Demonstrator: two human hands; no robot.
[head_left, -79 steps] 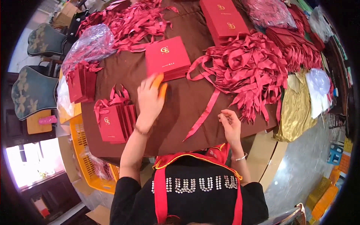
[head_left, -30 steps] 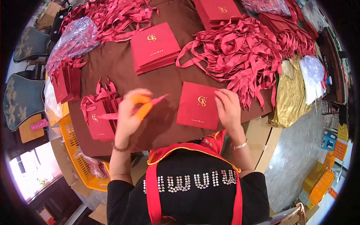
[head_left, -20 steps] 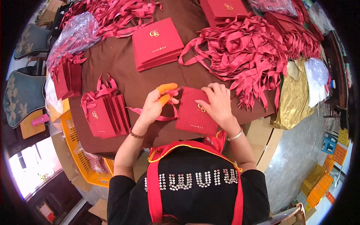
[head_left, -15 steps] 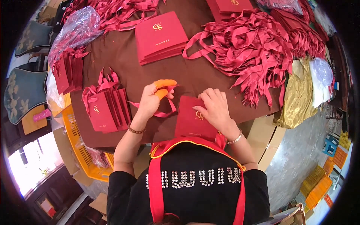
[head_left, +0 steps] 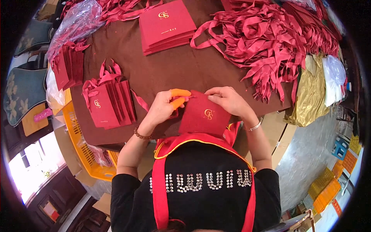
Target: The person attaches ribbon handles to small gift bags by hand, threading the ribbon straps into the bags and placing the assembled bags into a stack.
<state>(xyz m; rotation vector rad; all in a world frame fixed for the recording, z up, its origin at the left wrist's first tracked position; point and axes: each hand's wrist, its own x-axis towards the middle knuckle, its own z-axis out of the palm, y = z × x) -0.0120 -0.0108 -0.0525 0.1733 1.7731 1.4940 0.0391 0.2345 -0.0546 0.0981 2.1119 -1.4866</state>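
From left to right, we locate a cluster of ribbon-handled gift bags (head_left: 102,108), our left hand (head_left: 164,108) pinching a loose red ribbon (head_left: 140,101) at the upper left corner of the flat red gift bag (head_left: 197,118) held before our apron (head_left: 164,193), our right hand (head_left: 232,101) gripping that bag's top edge, and a heap of red ribbons (head_left: 259,46).

Orange crate (head_left: 94,169), floral chair (head_left: 25,92)

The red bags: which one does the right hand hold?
The lone bag at picture centre, whose upper edge the right hand grips; other bags are grouped, untouched.
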